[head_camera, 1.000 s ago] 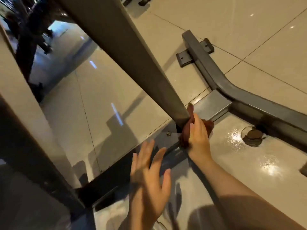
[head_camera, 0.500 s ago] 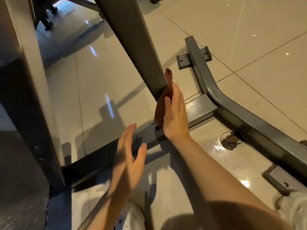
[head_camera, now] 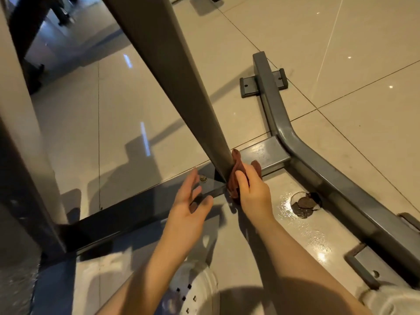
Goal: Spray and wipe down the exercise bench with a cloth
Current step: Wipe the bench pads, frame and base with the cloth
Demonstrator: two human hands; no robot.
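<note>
A grey slanted post (head_camera: 179, 87) of the bench frame runs down to a grey floor crossbar (head_camera: 266, 155). My right hand (head_camera: 253, 192) holds a reddish-brown cloth (head_camera: 236, 169) against the foot of the post, where it meets the crossbar. My left hand (head_camera: 188, 208) hovers just left of it over the crossbar, fingers loosely spread, holding nothing. A bolt (head_camera: 203, 178) sits on the bracket by my left fingertips. No spray bottle is in view.
A bent grey base rail (head_camera: 322, 176) with a foot plate (head_camera: 247, 85) runs across the glossy tiled floor at right. A round floor cover (head_camera: 305, 204) lies among wet patches. A pale upright (head_camera: 25, 137) stands at left. My white shoes (head_camera: 193, 289) are below.
My right hand slid the cloth up the post, then back down to its foot. My left hand moved forward, closer to the crossbar.
</note>
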